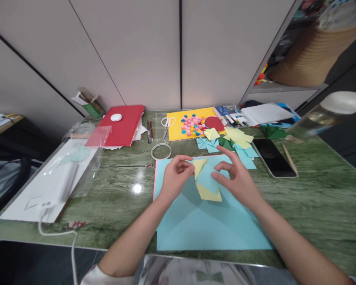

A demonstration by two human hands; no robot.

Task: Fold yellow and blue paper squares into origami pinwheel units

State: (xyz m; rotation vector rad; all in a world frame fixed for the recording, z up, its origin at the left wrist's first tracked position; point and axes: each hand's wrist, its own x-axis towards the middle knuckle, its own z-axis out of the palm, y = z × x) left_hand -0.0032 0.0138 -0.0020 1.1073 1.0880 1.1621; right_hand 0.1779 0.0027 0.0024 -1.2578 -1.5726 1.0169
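Note:
My left hand pinches a small folded yellow paper between thumb and fingertips, above a large light-blue sheet. My right hand is just to the right of it, index finger raised and thumb apart from the fingers, with nothing seen in its grip. Below the fingertips shows another yellow paper piece, angular in shape. A light-blue patch lies between the two yellow parts; whether it is a separate piece of paper or the sheet itself, I cannot tell.
Behind the sheet lie blue paper pieces, yellow pieces, a phone, a tape roll, scissors and pink pellets on yellow card. To the left are a red folder and a white power strip. A bottle stands right.

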